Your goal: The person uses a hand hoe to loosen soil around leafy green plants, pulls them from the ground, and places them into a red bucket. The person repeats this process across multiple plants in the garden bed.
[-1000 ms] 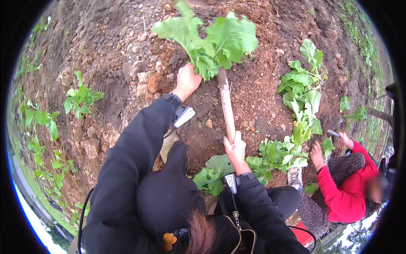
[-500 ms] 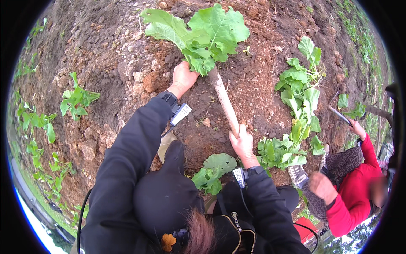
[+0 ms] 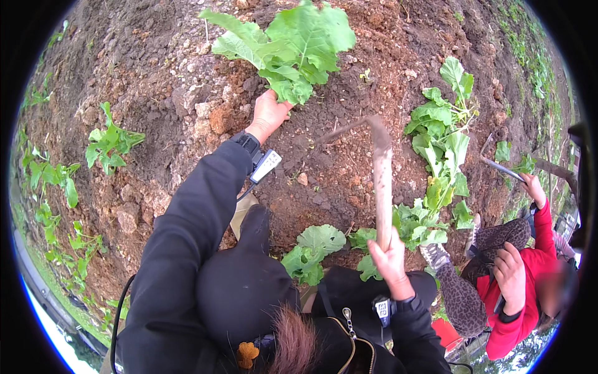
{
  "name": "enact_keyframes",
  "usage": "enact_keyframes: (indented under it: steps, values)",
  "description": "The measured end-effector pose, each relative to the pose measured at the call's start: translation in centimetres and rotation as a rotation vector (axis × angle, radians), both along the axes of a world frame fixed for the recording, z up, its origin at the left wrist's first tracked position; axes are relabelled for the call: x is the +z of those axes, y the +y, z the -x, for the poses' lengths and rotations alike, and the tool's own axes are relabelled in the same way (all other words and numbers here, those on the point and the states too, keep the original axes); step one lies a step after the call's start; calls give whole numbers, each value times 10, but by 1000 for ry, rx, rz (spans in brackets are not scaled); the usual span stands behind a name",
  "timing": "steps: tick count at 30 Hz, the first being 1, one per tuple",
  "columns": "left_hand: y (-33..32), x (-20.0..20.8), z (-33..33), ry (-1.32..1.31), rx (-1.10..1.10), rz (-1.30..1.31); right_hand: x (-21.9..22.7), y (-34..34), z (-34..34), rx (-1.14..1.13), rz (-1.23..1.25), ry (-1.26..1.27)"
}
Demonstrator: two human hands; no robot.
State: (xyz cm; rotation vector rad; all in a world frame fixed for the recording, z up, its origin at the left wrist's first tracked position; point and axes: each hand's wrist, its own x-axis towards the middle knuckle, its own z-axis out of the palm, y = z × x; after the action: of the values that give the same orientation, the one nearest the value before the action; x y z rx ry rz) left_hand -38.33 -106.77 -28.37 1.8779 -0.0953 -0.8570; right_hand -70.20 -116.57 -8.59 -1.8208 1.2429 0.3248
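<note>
My left hand (image 3: 269,117) is closed around the base of a large leafy green plant (image 3: 302,50) at the top middle, its broad lobed leaves fanning away from me. Whether the plant's roots are in the soil cannot be made out. In my right hand (image 3: 390,258) I grip the pale wooden handle of a short hoe (image 3: 382,184). Its narrow, soil-stained metal head points left above the soil, apart from the plant and slightly blurred.
A line of uprooted leafy plants (image 3: 439,165) lies on the right. Another leafy plant (image 3: 314,249) is close to my knees. More plants (image 3: 112,143) grow on the left. A co-worker in a red sleeve (image 3: 520,327) crouches at right, holding a bladed hand tool (image 3: 498,165).
My right hand has drawn back toward me and right with the hoe, bringing its head out from beneath the leaves. The plant in my left hand leans slightly left. The co-worker's near hand has risen.
</note>
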Motion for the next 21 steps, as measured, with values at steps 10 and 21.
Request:
enact_keyframes:
  steps: [10, 21]
  values:
    - [5, -18, -4, -56, -75, 40, -57, 16, -27, -126, -396, 116]
    - [13, -26, -10, -113, -145, 96, -58, -7, -51, -119, -152, -123]
